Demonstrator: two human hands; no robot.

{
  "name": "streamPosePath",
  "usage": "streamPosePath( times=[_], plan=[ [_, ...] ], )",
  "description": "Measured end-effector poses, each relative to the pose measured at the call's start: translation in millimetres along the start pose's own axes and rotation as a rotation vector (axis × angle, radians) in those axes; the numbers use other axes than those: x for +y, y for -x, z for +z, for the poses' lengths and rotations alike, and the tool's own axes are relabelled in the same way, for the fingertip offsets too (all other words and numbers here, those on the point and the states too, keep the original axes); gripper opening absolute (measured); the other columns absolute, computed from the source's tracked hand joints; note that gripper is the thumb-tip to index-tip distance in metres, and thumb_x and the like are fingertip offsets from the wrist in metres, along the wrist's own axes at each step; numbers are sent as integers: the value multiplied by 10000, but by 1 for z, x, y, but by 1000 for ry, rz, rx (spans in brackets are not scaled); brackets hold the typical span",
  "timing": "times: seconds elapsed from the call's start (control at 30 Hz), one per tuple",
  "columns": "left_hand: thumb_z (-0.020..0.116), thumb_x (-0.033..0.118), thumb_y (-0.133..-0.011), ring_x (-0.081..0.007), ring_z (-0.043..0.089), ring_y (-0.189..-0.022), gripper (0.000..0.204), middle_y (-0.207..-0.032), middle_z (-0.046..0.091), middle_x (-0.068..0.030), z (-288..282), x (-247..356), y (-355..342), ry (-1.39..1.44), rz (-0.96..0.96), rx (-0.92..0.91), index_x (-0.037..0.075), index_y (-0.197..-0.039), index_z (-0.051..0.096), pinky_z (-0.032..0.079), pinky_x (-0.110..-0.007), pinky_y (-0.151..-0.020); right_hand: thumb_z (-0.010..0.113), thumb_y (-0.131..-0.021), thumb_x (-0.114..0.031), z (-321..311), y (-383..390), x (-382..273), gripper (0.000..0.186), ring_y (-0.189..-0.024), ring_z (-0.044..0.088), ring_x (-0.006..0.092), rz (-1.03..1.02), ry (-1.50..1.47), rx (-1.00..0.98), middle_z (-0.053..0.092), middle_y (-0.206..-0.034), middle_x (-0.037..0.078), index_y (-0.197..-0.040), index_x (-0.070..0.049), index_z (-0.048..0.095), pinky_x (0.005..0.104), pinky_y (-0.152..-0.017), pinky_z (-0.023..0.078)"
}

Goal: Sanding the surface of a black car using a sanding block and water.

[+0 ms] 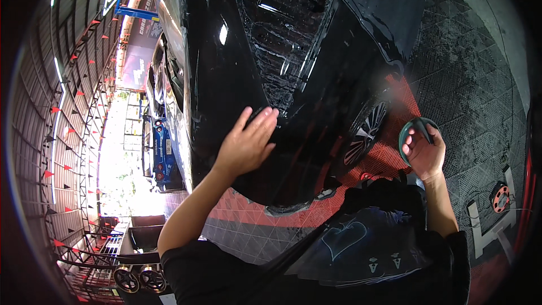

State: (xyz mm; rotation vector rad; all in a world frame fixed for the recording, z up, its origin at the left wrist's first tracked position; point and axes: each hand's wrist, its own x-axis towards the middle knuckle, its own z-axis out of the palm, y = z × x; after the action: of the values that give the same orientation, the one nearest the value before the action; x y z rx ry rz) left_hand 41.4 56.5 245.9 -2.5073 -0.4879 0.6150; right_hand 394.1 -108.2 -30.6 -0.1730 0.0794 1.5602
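A black car [226, 62] fills the middle of the view, its glossy body close in front of me. Streaks of water and bubbles lie across a wet, wrinkled-looking strip [282, 56] of its surface. My left hand [246, 144] is open, palm down, with fingers stretched toward the lower end of that strip; whether it touches the panel I cannot tell. Out to the right, beside the wheel [367, 131], my right hand [424, 152] is closed around a round green spray bottle [404, 139] with a dark top, seen from above. A pale haze hangs beyond it.
Red and grey grid tiles [372, 161] cover the floor around the car. A red-and-black ring-shaped object [500, 198] lies at the right near white floor markings. A blue car [162, 149] stands at the left, and wheel rims [152, 278] sit at the lower left.
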Motion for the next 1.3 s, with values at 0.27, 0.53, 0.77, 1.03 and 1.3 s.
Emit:
streamPosePath(
  times=[0.27,0.53,0.77,1.03,1.3],
  plan=[
    [636,370,-958,-258,400,-1487,527,-1545,495,-136,37,52,28,214,91,-108,-12,-1321,636,247,-511,-1251,283,-1112,-519,21,4,15,631,-550,664,210,144,148,206,688,-1184,179,-1539,-64,378,284,-428,578],
    [654,358,-956,-241,383,-1497,490,-1545,495,-107,13,20,15,30,87,-100,43,-1330,650,252,-553,-1243,351,-1118,-455,24,2,13,626,-753,759,274,197,298,115,622,-1282,193,-1618,-98,232,287,-430,596],
    [678,322,-936,-231,420,-1478,409,-1510,545,-25,-34,-50,-27,-165,126,38,108,-1284,697,264,-640,-1214,410,-1112,-431,14,-2,6,672,-1429,465,379,183,259,92,446,-1513,258,-1515,95,297,467,-1117,491],
    [626,228,-985,-221,447,-1453,354,-1504,564,-9,-107,-122,-85,-418,19,227,116,-1312,699,228,-608,-1226,383,-1123,-424,4,2,10,658,-1461,430,361,106,219,172,448,-1508,263,-1496,112,303,440,-1203,381],
    [632,550,-934,-332,352,-1509,726,-1630,391,-108,-104,-113,-108,-451,-209,335,96,-1491,532,176,-719,-1171,350,-1129,-423,-6,7,10,613,-1424,474,368,76,138,209,466,-1483,266,-1472,85,337,452,-1185,415]
  ],
)
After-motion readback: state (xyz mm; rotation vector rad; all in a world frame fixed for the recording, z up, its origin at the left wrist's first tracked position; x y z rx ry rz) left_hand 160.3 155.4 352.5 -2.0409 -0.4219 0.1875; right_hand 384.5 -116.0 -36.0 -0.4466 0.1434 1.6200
